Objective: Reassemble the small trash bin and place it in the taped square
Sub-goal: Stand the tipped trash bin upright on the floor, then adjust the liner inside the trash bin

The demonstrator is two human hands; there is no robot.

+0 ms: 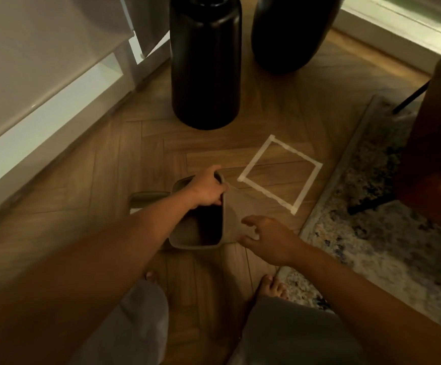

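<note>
Your left hand (pixel 206 189) has its grip clamped on the far rim of the small trash bin (pixel 234 217), fingers curled over the edge and into the dark opening. The bin is a tan, squarish container, tilted so that its mouth faces up toward you; its lower end seems to rest on the wooden floor (pixel 124 159), though the dim light makes that hard to confirm. Your right hand (pixel 269 239) sits against the bin's near right side, fingers spread apart and only lightly touching the wall, closed on nothing.

Just behind your left forearm lies a second tan piece (pixel 148 198), flat on the floor and touching or nearly touching the bin; it may be the lid.

The taped square (pixel 280 171) is marked in pale tape on the floor just beyond and to the right of the bin, with nothing inside it. A patterned rug (pixel 367 233) borders the square's right side. Two tall black vases (pixel 205 61) stand farther back.
</note>
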